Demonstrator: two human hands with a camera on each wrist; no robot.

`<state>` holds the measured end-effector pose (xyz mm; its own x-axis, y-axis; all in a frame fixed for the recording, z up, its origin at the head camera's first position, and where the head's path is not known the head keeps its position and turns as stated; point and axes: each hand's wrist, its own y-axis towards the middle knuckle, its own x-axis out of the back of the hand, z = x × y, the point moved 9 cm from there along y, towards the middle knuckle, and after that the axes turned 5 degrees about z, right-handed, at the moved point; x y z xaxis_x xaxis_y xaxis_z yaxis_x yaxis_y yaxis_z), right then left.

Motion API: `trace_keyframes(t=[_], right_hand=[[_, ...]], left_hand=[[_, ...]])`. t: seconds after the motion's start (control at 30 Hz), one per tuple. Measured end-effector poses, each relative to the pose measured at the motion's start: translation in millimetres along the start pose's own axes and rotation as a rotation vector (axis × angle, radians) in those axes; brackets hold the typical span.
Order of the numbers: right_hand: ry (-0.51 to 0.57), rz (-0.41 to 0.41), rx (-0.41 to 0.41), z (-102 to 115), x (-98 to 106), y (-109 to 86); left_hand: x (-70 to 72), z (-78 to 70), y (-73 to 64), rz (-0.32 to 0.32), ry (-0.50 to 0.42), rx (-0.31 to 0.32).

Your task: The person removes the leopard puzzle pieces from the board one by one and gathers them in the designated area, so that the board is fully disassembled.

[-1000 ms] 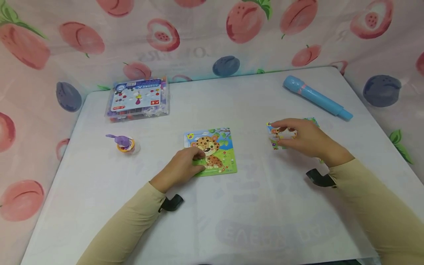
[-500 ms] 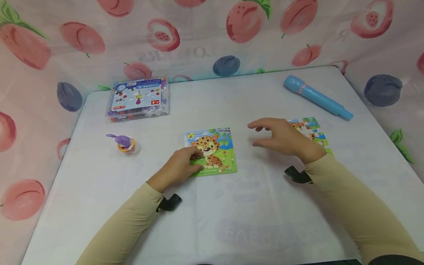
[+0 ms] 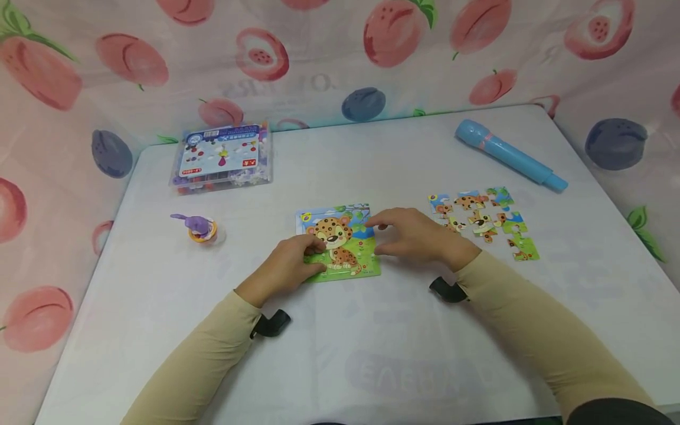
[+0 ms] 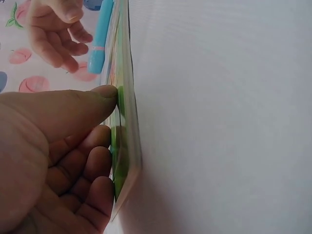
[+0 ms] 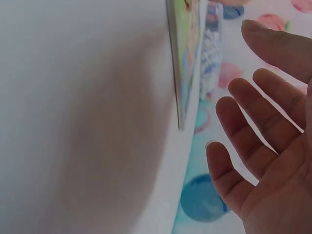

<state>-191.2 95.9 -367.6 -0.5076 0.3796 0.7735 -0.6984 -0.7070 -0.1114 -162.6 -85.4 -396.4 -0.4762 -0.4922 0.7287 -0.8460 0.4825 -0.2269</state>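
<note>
A square puzzle board point(image 3: 343, 258) printed with a cartoon leopard lies flat in the middle of the table. My left hand point(image 3: 287, 262) rests on its left side; in the left wrist view the thumb and fingertips touch the board's top face. At the board's right edge is my right hand point(image 3: 417, 236), its fingers spread and nothing between them. The right wrist view shows these loosely bent fingers point(image 5: 225, 168) apart from the board. Several loose puzzle pieces point(image 3: 482, 223) with leopard parts lie to the right, partly behind my right hand.
A clear plastic box point(image 3: 220, 156) of small coloured parts stands at the back left. Nearer is a small cup-like toy with a purple top point(image 3: 198, 225). A light blue tube-shaped object point(image 3: 510, 154) lies at the back right. Fruit-print cloth point(image 3: 313, 35) hangs behind the table.
My right hand has moved left, from over the loose pieces to the board's right edge, uncovering most of those pieces. My left hand has stayed on the board almost unmoved.
</note>
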Motion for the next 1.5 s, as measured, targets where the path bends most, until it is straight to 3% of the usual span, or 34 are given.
trace_keyframes(t=[0.17, 0.4, 0.67, 1.17, 1.5], right_hand=[[-0.05, 0.046, 0.016, 8.2, -13.5, 10.4], [-0.033, 0.1, -0.001, 16.1, -27.8, 18.8], [-0.055, 0.133, 0.015, 21.6, -38.3, 26.3], [-0.044, 0.209, -0.004, 26.0, -47.8, 31.1], [0.017, 0.203, 0.073, 34.0, -47.4, 31.2]], left_hand=[[0.9, 2.7, -0.2, 0.014, -0.018, 0.0], [0.5, 8.0, -1.7, 0.049, -0.072, 0.022], [2.3, 10.5, -2.1, 0.041, -0.111, 0.034], [2.8, 15.2, -1.7, 0.027, -0.129, 0.067], [4.0, 13.2, -1.1, 0.025, -0.127, 0.064]])
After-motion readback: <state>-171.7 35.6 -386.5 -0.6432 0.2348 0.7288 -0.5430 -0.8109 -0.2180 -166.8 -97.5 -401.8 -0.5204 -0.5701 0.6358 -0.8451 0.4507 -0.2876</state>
